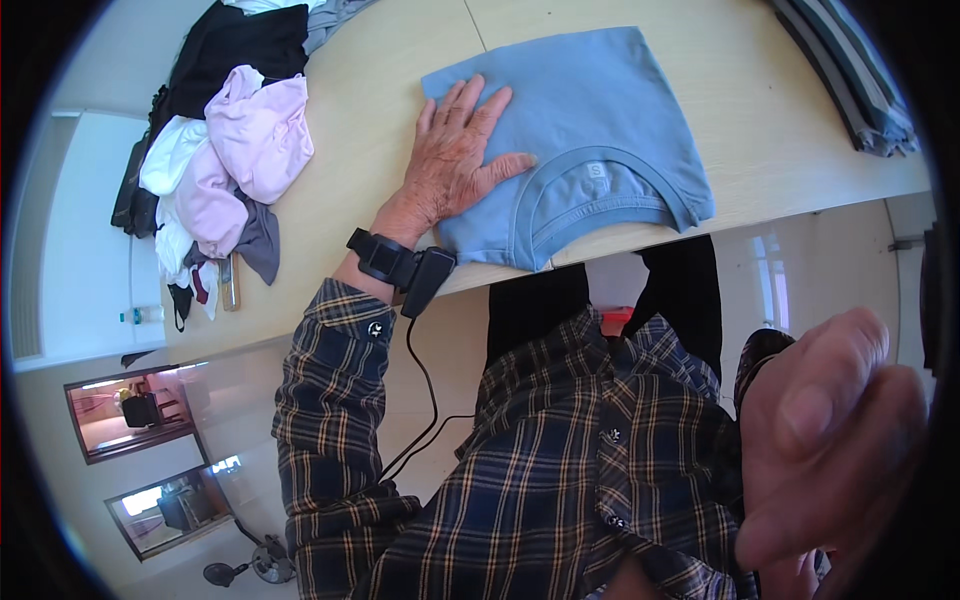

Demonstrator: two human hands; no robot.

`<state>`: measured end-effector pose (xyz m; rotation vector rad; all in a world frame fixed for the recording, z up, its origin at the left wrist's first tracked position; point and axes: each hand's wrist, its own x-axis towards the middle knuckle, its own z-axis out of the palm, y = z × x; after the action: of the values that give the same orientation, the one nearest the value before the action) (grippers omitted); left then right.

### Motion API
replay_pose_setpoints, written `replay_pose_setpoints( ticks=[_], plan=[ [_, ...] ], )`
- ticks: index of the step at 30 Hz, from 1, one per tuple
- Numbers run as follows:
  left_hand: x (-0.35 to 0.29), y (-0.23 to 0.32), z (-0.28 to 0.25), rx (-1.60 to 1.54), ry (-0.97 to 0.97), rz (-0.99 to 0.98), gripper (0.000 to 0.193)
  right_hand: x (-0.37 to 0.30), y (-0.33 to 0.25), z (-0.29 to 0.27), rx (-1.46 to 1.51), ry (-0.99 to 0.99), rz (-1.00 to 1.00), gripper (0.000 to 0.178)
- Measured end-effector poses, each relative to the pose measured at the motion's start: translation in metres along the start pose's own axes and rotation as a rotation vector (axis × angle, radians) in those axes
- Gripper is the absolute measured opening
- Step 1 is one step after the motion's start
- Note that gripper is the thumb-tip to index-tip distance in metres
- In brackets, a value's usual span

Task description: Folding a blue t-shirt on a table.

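A light blue T-shirt (610, 100) lies folded into a neat rectangle near the table's front edge, its round collar toward me. My left hand (455, 160) rests flat on the shirt's left side, fingers spread and thumb pointing toward the collar. Raised off the table at the lower right, my right hand (830, 440) is large and close in view. Its fingers look bent but are blurred, and whether anything is in them does not show. A black band with a small box and cable (390, 262) circles my left wrist.
On the pale wooden table (370, 110), a loose heap of pink, white, grey and black clothes (260, 130) lies at the left. A stack of folded grey and dark garments (840, 75) sits at the far right. The black cable (430, 380) hangs beside my left forearm.
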<state>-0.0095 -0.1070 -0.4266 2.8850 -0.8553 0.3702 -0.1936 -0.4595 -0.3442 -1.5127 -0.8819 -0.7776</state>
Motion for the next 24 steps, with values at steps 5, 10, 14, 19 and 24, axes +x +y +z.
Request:
replay_pose_setpoints(
  ticks=[5, 10, 14, 19, 24],
  plan=[
    [-0.008, -0.004, -0.003, 0.022, -0.017, -0.014, 0.083, 0.001, 0.011, 0.002, 0.106, -0.051, -0.085, 0.022],
    [0.002, 0.001, -0.002, -0.019, -0.002, 0.002, 0.083, 0.016, -0.006, 0.004, 0.151, -0.076, -0.123, 0.02],
    [0.003, 0.002, 0.002, -0.009, 0.009, 0.016, 0.083, 0.037, -0.038, 0.016, 0.186, -0.221, 0.314, 0.013],
    [-0.005, -0.002, 0.0, 0.003, 0.006, 0.009, 0.082, 0.044, -0.034, 0.035, 0.165, -0.174, 0.336, 0.01],
    [0.001, 0.002, 0.002, -0.055, 0.045, 0.019, 0.08, 0.058, -0.043, 0.056, 0.095, -0.108, 0.394, 0.009]
  ],
)
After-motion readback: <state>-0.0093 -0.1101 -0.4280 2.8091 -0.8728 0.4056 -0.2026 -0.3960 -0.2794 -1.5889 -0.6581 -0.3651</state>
